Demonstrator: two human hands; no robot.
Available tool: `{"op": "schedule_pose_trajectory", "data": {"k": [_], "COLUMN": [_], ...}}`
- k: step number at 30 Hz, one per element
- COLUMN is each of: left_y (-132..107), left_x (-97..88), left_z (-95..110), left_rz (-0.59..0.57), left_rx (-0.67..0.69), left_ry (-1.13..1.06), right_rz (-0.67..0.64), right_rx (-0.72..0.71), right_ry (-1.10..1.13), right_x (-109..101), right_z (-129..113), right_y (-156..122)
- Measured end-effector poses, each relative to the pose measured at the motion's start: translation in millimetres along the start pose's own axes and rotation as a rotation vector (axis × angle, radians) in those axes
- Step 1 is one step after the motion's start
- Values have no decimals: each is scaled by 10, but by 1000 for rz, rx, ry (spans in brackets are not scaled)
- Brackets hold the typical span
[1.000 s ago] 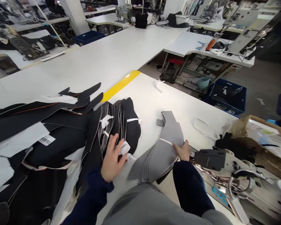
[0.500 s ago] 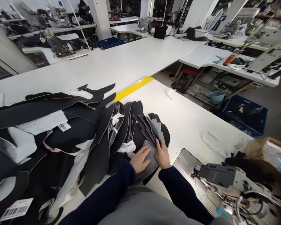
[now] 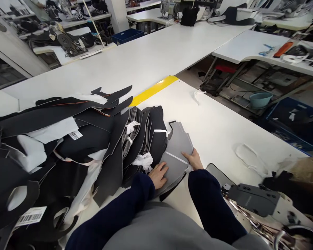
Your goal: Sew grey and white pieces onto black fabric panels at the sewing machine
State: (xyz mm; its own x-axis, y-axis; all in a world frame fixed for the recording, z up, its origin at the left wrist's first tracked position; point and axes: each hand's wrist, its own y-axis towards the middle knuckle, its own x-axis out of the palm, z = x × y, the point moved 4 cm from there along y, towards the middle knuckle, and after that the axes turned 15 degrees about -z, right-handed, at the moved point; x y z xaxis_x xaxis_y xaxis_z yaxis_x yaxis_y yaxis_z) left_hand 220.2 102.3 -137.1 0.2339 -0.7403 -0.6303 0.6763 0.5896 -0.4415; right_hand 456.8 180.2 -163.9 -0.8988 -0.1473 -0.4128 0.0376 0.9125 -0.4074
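A tied bundle of grey cut fabric pieces (image 3: 177, 147) lies flat on the white table (image 3: 214, 128), bound by a thin white string. My left hand (image 3: 158, 175) rests on the bundle's near left end, fingers flat and apart. At the bundle's right edge, my right hand (image 3: 194, 159) lies with its fingers stretched along the fabric. Just left of the grey bundle sits a tied stack of black cut pieces (image 3: 143, 135) with white ties.
A large heap of black fabric panels with barcode labels (image 3: 54, 139) fills the left. A sewing machine (image 3: 253, 199) stands at the lower right. A yellow strip (image 3: 153, 91) marks the table joint. A loose white string loop (image 3: 246, 156) lies to the right. Other workbenches stand behind.
The grey bundle went from fanned and upturned against the black stack to lying flat on the table. My right hand slid to its right edge; my left stayed on its near end.
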Motion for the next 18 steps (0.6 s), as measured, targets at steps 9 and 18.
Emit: {"op": "schedule_pose_trajectory", "data": {"k": [9, 18], "left_y": [-10, -293], "left_x": [-46, -460], "left_z": [65, 643], "left_rz": [-29, 12], "left_rx": [-19, 179], "left_ry": [90, 241], "right_rz": [-242, -137], "right_rx": [60, -193], "right_ry": [126, -125], "right_x": [-25, 165], "right_z": [-145, -476], "right_y": [26, -396]}}
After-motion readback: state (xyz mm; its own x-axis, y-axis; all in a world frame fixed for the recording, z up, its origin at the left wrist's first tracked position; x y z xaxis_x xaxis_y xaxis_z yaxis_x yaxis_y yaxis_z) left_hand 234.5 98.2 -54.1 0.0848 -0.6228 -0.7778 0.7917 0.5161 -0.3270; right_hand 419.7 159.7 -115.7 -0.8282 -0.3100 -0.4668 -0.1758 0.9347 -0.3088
